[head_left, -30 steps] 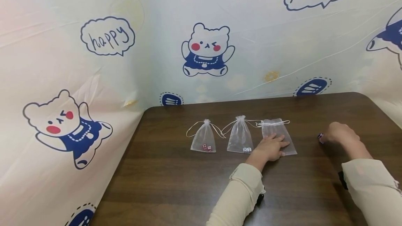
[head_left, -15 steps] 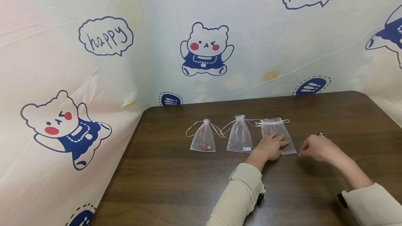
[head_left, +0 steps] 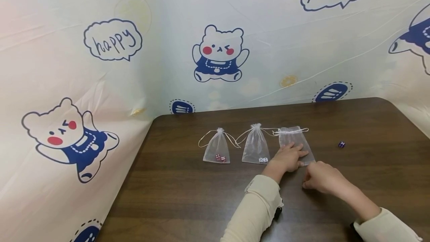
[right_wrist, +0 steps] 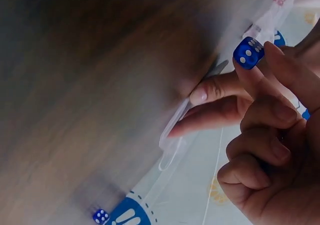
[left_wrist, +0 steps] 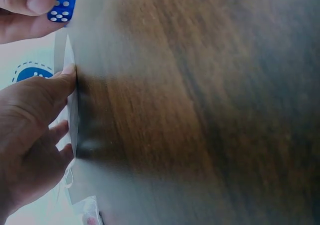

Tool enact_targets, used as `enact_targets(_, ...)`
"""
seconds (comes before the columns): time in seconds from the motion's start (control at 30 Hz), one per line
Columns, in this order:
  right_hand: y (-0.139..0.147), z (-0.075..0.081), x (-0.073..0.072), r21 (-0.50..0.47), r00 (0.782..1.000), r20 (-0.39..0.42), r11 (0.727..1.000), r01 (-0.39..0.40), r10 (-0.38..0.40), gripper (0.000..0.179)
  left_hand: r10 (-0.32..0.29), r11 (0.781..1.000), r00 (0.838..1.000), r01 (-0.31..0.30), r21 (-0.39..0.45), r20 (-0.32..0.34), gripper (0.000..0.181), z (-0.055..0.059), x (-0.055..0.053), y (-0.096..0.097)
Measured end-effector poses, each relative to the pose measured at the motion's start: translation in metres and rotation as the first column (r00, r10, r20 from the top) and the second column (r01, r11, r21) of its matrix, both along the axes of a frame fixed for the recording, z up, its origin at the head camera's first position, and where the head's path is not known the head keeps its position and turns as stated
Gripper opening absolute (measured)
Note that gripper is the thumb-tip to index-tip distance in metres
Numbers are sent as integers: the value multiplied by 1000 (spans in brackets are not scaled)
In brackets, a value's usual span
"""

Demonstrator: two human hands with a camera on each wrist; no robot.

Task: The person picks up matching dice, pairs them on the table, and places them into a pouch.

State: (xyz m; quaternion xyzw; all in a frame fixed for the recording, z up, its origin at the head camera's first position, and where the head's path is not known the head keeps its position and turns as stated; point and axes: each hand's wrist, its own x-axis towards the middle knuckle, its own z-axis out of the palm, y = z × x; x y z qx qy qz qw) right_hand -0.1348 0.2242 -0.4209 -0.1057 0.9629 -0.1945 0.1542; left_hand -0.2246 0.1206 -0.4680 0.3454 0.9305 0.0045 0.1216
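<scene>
My left hand [head_left: 287, 158] lies with its fingers spread on a flat white organza drawstring bag [head_left: 296, 136], hiding part of it. My right hand [head_left: 324, 177] is close by at the bag's lower right corner. Between its thumb and index finger it pinches a blue die [right_wrist: 248, 53] with white dots; the other fingers are curled in. The left wrist view also shows that die, above the left hand. A second blue die [head_left: 341, 144] lies on the table to the right, apart from both hands.
Two more organza bags stand left of the hands: one drawn-up bag [head_left: 218, 145] with red dice inside, and another [head_left: 255, 145] with white dice. Their cords spread sideways between them. The brown table [head_left: 188, 204] meets a bear-print cloth [head_left: 161, 66] at the back and left.
My right hand has moved left and nearer from the blue dice to the bag, taking one die and leaving the other behind. The left hand has stayed on the bag.
</scene>
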Motion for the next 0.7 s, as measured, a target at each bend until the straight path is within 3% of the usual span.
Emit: enact_targets(0.7, -1, -8, -1, 14, 1000, -7, 1000, 5, -5, 13, -5, 1000, 1000, 5, 10, -7, 50, -2, 1, -1)
